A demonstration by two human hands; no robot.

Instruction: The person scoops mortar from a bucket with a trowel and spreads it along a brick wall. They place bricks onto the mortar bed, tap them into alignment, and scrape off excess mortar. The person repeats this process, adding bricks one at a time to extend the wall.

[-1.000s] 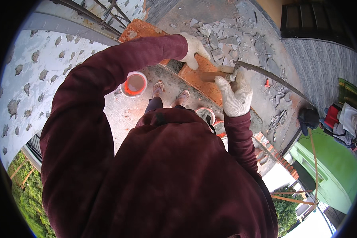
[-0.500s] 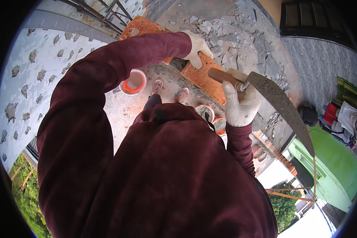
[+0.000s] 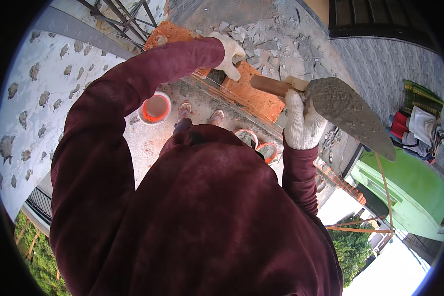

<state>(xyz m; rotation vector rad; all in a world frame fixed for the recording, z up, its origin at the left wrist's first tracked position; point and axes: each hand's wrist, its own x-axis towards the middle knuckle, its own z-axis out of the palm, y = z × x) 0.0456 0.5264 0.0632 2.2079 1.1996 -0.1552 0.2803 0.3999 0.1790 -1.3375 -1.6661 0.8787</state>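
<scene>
right hand [image 3: 302, 123] clenched on trowel [image 3: 340, 106]; left hand [image 3: 229, 52] grasping brick [image 3: 222, 79].

Both hands wear white knitted cloth gloves, the right hand [image 3: 301, 126] gripping a pointed grey metal trowel [image 3: 348, 111], matt and mortar-crusted, by its smooth wooden handle. The left hand [image 3: 229, 52] rests on rough orange clay brick [image 3: 251, 96]. The maroon sleeves look like soft cloth.

An orange bucket [image 3: 155, 108] stands near what looks like rubble [image 3: 261, 37].
</scene>
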